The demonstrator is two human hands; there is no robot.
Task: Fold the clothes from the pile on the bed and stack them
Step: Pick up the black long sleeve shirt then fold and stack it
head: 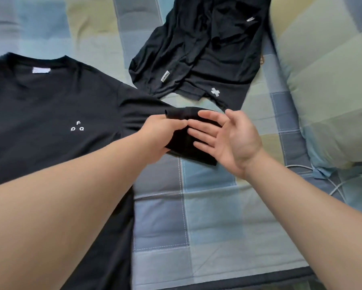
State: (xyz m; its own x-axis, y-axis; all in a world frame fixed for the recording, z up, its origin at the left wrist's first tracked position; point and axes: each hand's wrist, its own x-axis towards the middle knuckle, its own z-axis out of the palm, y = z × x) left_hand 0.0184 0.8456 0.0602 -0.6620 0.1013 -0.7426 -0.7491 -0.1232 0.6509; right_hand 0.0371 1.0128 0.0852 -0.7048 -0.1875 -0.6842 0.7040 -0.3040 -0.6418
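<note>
There it was: the black T-shirt (50, 101) lay front-up and flat on the left side of the bed (207, 206). Its collar pointed away from us, with a white neck label (41, 70) showing inside it. Small white letters (77, 127) sat on the chest.

We had our left hand (163, 132) out on the shirt's sleeve (142, 111). Its fingers were curled and pinching the bunched dark cloth near the cuff, and the sleeve end was lifted a little off the checked cover.

Our right hand (232, 139) came in just beside it, palm turned toward the left hand and fingers (205, 130) straight and spread. The fingertips lay against the sleeve cloth, and the two hands almost met at the fingertips.

Beyond the hands, toward the head of the bed, we saw the pile (201, 55) of crumpled black clothes. A small white-edged tag (165, 76) and a white cross mark (215, 92) showed on its near edge. That edge lay close to the shirt's shoulder, though we could not tell whether they touched.

Off to the right lay a checked pillow (326, 91), and a thin white cable (339, 185) ran out from beneath it across the cover.
</note>
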